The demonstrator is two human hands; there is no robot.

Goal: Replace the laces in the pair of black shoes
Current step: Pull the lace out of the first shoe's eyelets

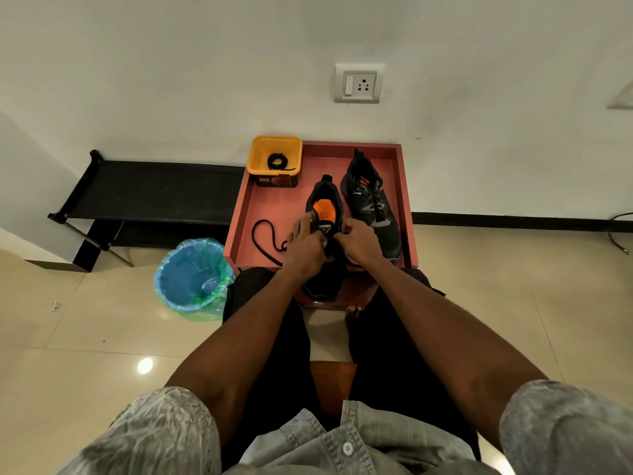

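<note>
Both hands are bunched over the middle of the near shoe (324, 214). The right hand (360, 243) has its fingers curled in, pinching something dark at the eyelet area (looks like lace, but it's too small to be sure). The left hand (306, 246) lies on the shoe's left side with its fingers reaching up along the collar; whether it's actually gripping or just steadying, I can't tell. That shoe is black with an orange insole showing, heel pointing at the wall, toe hanging over the near edge of the red tray (404, 186). A loose black lace (265, 234) loops across the tray floor to its left. The second black shoe (373, 204) sits just beside it on the right, laced. A yellow tub (274, 156) in the tray's far left corner holds a coiled black lace (276, 161). A blue bin (191, 275) stands on the floor to the left.
</note>
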